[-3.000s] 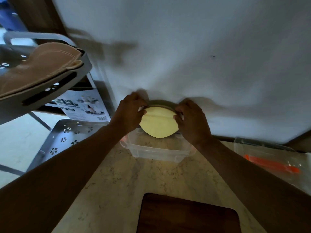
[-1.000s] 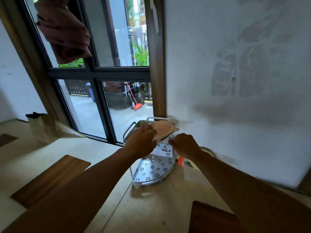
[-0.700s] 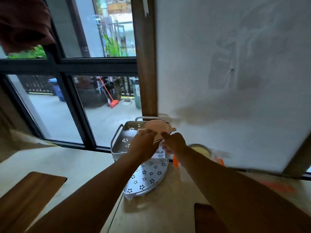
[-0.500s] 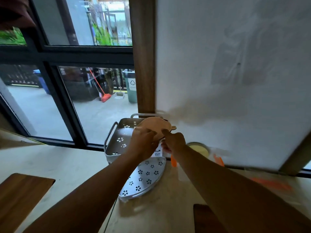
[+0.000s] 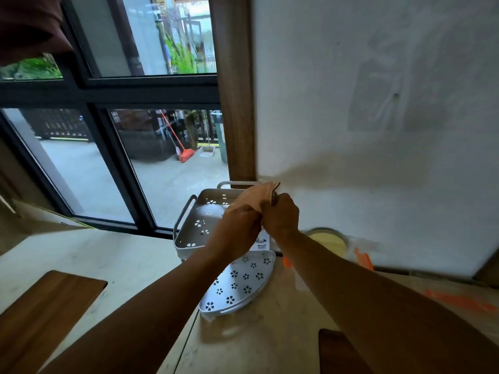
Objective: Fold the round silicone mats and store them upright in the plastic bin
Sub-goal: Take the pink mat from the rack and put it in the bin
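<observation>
A tan round silicone mat [image 5: 258, 195] is lifted above the upper tier of a white corner rack [image 5: 189, 225], bent upward along its far edge. My left hand [image 5: 237, 225] grips its near side and my right hand [image 5: 280, 214] grips its right edge, the two hands close together. To the right, against the wall, a yellow folded mat [image 5: 330, 240] stands upright in the clear plastic bin [image 5: 359, 249], which is blurred and partly hidden by my right forearm.
The rack's lower perforated shelf [image 5: 237, 284] juts over the counter. Dark wooden boards lie at the left [image 5: 46, 311] and bottom right [image 5: 340, 352]. A clear bag with orange parts [image 5: 456, 300] sits at the right. A window fills the left, a white wall the right.
My hands left the yellow mat standing in the bin and moved left to the rack. They took hold of the tan mat and have now lifted it, bending it upward.
</observation>
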`<state>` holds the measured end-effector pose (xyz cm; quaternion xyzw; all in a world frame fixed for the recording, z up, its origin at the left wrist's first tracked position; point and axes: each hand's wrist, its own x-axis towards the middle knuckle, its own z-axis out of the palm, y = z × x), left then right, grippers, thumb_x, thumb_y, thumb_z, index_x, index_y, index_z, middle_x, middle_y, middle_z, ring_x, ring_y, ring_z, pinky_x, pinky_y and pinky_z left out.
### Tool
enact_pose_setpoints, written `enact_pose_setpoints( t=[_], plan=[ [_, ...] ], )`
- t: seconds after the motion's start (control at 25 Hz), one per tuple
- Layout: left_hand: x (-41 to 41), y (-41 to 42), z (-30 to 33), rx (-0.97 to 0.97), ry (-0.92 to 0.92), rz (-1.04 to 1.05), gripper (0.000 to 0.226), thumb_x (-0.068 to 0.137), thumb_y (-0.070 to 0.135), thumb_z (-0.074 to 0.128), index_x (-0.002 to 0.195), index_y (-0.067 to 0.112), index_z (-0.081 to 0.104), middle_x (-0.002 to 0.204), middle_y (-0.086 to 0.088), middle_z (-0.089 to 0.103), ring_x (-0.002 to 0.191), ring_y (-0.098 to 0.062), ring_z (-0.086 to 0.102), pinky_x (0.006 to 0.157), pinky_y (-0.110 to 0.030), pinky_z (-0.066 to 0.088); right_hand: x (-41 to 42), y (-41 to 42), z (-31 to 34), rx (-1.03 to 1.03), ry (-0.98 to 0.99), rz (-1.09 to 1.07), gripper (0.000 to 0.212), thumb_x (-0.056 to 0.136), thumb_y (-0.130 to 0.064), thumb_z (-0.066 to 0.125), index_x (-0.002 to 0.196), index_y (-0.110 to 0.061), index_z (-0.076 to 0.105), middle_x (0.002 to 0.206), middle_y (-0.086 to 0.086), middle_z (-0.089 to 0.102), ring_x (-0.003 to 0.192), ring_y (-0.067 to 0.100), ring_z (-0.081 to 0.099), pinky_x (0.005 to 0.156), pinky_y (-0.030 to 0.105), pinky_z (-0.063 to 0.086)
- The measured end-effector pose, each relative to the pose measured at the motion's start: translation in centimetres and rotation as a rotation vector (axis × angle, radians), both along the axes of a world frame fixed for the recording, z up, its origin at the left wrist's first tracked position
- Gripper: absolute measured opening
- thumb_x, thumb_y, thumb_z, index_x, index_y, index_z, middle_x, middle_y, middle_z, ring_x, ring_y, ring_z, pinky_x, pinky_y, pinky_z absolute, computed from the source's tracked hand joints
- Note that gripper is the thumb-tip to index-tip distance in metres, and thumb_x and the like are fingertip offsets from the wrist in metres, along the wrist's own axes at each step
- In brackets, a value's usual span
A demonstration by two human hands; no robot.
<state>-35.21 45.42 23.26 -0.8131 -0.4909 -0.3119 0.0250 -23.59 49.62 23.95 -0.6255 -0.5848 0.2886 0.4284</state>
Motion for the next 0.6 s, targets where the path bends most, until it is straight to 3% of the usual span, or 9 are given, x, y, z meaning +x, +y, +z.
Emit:
enact_pose_setpoints(
  t=[0.08, 0.12, 0.2, 0.36, 0.48, 0.52, 0.6],
  plan=[
    [1.2, -0.7, 1.1, -0.095, -0.002, 0.075, 0.009, 0.092, 0.016, 0.058, 0.095, 0.015, 0.066, 0.098, -0.002, 0.068, 0.080, -0.008, 0.061, 0.058, -0.005, 0.039, 0.8, -0.7, 1.7, 0.048, 0.034, 0.032, 0.021, 0.094, -0.021, 0.054, 0.097, -0.003, 0.063, 0.088, 0.004, 0.063, 0.077, 0.019, 0.060, 0.058, 0.016, 0.038],
    [1.9, -1.1, 1.9, -0.120, -0.037, 0.106, 0.009, 0.091, 0.018, 0.060, 0.092, 0.015, 0.068, 0.095, -0.002, 0.069, 0.077, -0.011, 0.062, 0.056, -0.006, 0.036, 1.4, -1.2, 2.5, 0.078, 0.042, 0.040, 0.019, 0.094, -0.021, 0.055, 0.099, -0.004, 0.061, 0.088, 0.002, 0.062, 0.077, 0.017, 0.058, 0.061, 0.018, 0.040],
    [3.4, -1.9, 3.7, -0.110, -0.155, 0.123, 0.007, 0.087, 0.019, 0.065, 0.091, 0.016, 0.069, 0.093, -0.003, 0.072, 0.075, -0.009, 0.060, 0.060, -0.007, 0.033, 2.8, -2.1, 4.1, 0.162, 0.040, 0.054, 0.012, 0.093, -0.019, 0.055, 0.094, -0.006, 0.055, 0.084, -0.001, 0.059, 0.075, 0.015, 0.056, 0.058, 0.019, 0.040],
    [6.9, -3.1, 7.2, -0.149, -0.327, 0.091, 0.014, 0.090, 0.017, 0.063, 0.102, 0.020, 0.071, 0.105, -0.002, 0.073, 0.089, -0.010, 0.062, 0.071, -0.006, 0.037, 7.4, -4.3, 7.4, 0.322, 0.039, 0.106, 0.007, 0.091, -0.010, 0.055, 0.085, -0.010, 0.050, 0.072, -0.003, 0.058, 0.063, 0.012, 0.055, 0.050, 0.015, 0.035],
    [9.1, -4.1, 9.8, -0.132, -0.411, 0.031, 0.042, 0.091, 0.007, 0.057, 0.096, 0.048, 0.065, 0.098, 0.018, 0.068, 0.089, 0.006, 0.061, 0.075, -0.007, 0.043, 11.3, -6.5, 9.7, 0.438, -0.050, 0.179, 0.012, 0.093, -0.017, 0.057, 0.083, -0.016, 0.050, 0.069, -0.004, 0.059, 0.060, 0.002, 0.053, 0.048, 0.012, 0.036],
    [9.7, -4.3, 10.5, -0.109, -0.431, 0.037, 0.042, 0.090, 0.010, 0.058, 0.089, 0.051, 0.062, 0.092, 0.023, 0.064, 0.085, 0.010, 0.060, 0.073, -0.005, 0.042, 12.5, -7.2, 10.3, 0.457, -0.094, 0.196, 0.013, 0.093, -0.018, 0.057, 0.083, -0.017, 0.049, 0.069, -0.003, 0.059, 0.059, 0.003, 0.053, 0.048, 0.013, 0.036],
    [10.5, -4.7, 11.7, -0.093, -0.509, 0.094, 0.016, 0.089, 0.023, 0.062, 0.091, 0.039, 0.061, 0.089, 0.016, 0.064, 0.084, 0.002, 0.062, 0.071, -0.012, 0.047, 14.5, -8.3, 11.1, 0.475, -0.153, 0.219, 0.014, 0.091, -0.014, 0.056, 0.080, -0.018, 0.048, 0.067, 0.000, 0.058, 0.059, 0.009, 0.054, 0.050, 0.021, 0.038]
  ],
)
